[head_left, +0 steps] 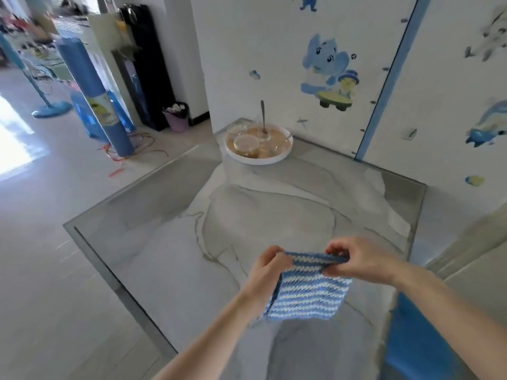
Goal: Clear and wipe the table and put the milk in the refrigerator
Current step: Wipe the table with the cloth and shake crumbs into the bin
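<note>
A blue and white striped cloth [310, 292] hangs above the near part of the grey marble table [192, 256]. My left hand [267, 270] pinches its top left corner and my right hand [356, 260] pinches its top right corner, so the cloth is stretched between them. At the table's far corner stands a round white tray [258, 157] holding a jar [247, 145], glasses and a metal spoon [263, 116] that sticks upright. No milk is visible.
A wall with blue cartoon stickers [329, 69] borders the table's far and right sides. A blue chair seat [417, 346] sits at the near right. On the floor to the left are a rolled blue mat [93, 97], a purple bin [178, 119] and a fan base [52, 108].
</note>
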